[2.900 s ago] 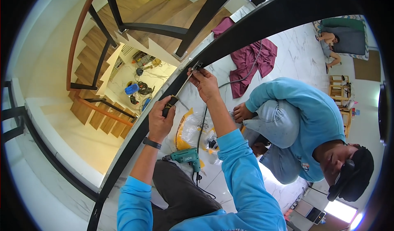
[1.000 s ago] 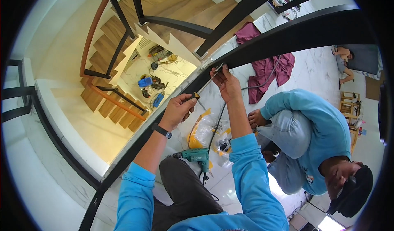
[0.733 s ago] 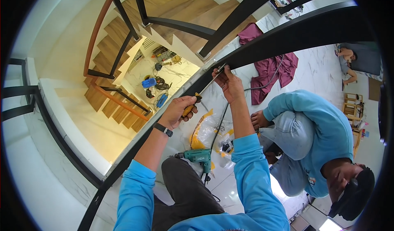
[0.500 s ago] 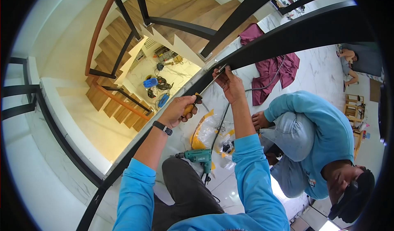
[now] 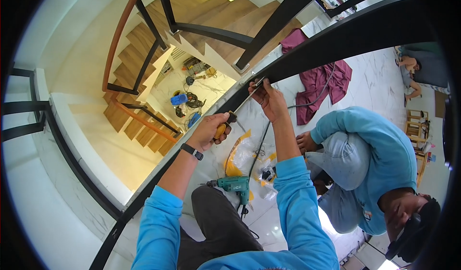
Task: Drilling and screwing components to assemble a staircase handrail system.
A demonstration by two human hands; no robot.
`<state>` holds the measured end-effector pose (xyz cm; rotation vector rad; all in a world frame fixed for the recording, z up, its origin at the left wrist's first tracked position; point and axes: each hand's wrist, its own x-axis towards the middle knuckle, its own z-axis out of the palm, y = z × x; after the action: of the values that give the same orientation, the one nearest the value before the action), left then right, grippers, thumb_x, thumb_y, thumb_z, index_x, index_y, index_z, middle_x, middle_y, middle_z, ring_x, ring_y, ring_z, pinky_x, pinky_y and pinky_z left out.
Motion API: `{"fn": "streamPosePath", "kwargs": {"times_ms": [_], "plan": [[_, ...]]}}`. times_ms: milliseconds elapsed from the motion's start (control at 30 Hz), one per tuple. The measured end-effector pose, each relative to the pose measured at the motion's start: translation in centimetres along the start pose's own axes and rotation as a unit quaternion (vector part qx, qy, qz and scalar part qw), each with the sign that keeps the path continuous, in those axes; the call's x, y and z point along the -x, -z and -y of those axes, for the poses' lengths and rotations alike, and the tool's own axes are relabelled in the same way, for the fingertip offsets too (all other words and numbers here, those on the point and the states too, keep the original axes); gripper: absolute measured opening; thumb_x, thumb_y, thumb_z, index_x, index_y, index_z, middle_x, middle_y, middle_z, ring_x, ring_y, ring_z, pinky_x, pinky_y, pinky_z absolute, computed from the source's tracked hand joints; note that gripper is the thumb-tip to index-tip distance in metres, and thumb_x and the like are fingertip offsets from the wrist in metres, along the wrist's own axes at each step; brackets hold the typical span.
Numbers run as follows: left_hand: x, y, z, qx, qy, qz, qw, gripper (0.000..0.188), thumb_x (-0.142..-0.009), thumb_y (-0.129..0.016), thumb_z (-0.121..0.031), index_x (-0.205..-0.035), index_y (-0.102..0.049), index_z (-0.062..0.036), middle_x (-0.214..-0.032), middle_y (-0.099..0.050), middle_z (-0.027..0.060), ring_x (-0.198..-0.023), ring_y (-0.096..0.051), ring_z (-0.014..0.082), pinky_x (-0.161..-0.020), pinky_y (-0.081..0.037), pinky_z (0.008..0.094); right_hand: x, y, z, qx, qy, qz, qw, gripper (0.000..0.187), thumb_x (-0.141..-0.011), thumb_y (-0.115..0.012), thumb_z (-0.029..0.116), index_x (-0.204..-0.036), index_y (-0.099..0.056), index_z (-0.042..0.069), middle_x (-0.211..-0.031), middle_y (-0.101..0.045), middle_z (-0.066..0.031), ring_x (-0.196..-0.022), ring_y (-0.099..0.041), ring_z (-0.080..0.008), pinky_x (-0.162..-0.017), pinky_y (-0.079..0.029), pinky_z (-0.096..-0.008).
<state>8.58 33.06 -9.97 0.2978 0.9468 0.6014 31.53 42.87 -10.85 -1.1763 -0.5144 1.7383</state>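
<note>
My left hand (image 5: 209,134) is wrapped round the yellow-and-black handle of a screwdriver (image 5: 222,129). Its thin metal shaft slants up and right to my right hand (image 5: 269,97). There the fingertips are pinched about the shaft's far end, against the black metal rail (image 5: 235,97). Whether a screw sits between those fingers is too small to tell. Below my hands, a green power drill (image 5: 234,184) lies beside my knee, its bit pointing left.
Past the rail, an opening drops to a lower floor beside wooden stairs (image 5: 139,54). A co-worker in a blue top (image 5: 384,150) crouches at right. Maroon cloth (image 5: 317,90), a dark cable (image 5: 260,145) and plastic bags with yellow tape (image 5: 238,157) lie on the marble floor.
Both hands keep their hold at nearly the same place on the rail. The left hand on the screwdriver handle has turned slightly. The whole view has shifted a little.
</note>
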Motion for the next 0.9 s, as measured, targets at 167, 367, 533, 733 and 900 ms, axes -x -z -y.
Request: {"fn": "streamPosePath", "kwargs": {"times_ms": [167,367,533,733,900], "plan": [[-0.5,-0.1,0.7,-0.014,-0.044,-0.015,0.999,0.023,-0.099,-0.060,-0.036,-0.097,-0.065,-0.0144,-0.067,-0.060,-0.0014,-0.049,-0.051,0.0052,-0.040,-0.031,0.0200,-0.2,0.1,-0.1,0.030,0.017,0.001,0.999,0.034,-0.099,-0.062,0.033,-0.104,-0.066,-0.001,-0.098,-0.073,-0.0120,-0.087,-0.072,-0.0205,-0.077,-0.060,-0.0306],[-1.1,-1.1,2.8,-0.325,-0.396,-0.220,0.830,0.029,-0.091,-0.071,-0.029,-0.103,-0.070,-0.0032,-0.074,-0.069,0.0080,-0.060,-0.064,0.0150,-0.054,-0.051,0.0306,-0.3,0.5,-0.3,0.025,0.007,0.000,1.000,0.035,-0.099,-0.063,0.033,-0.104,-0.066,-0.001,-0.098,-0.072,-0.0125,-0.087,-0.072,-0.0212,-0.077,-0.061,-0.0307],[-1.0,-1.4,3.1,-0.438,-0.481,-0.292,0.701,0.031,-0.088,-0.075,-0.029,-0.098,-0.070,0.0002,-0.078,-0.070,0.0028,-0.064,-0.063,0.0145,-0.061,-0.053,0.0282,-0.3,0.7,-0.3,0.011,0.006,0.001,1.000,0.038,-0.099,-0.063,0.031,-0.112,-0.063,-0.005,-0.102,-0.071,-0.0173,-0.092,-0.072,-0.0260,-0.083,-0.062,-0.0346],[-1.6,-0.6,0.7,-0.227,-0.154,-0.151,0.950,0.029,-0.087,-0.073,-0.031,-0.096,-0.073,-0.0030,-0.075,-0.070,0.0126,-0.065,-0.067,0.0262,-0.058,-0.051,0.0321,-0.4,0.5,-0.4,0.000,-0.007,-0.013,1.000,0.033,-0.098,-0.064,0.031,-0.107,-0.065,-0.001,-0.099,-0.072,-0.0124,-0.089,-0.072,-0.0228,-0.079,-0.061,-0.0332],[-0.9,-2.1,1.5,-0.400,-0.359,-0.282,0.794,0.027,-0.086,-0.074,-0.031,-0.093,-0.073,-0.0054,-0.073,-0.069,0.0112,-0.063,-0.066,0.0268,-0.058,-0.050,0.0352,-0.6,0.7,-0.4,-0.010,-0.010,0.007,1.000,0.036,-0.098,-0.063,0.032,-0.110,-0.063,-0.002,-0.102,-0.071,-0.0137,-0.094,-0.071,-0.0241,-0.084,-0.060,-0.0344]]}}
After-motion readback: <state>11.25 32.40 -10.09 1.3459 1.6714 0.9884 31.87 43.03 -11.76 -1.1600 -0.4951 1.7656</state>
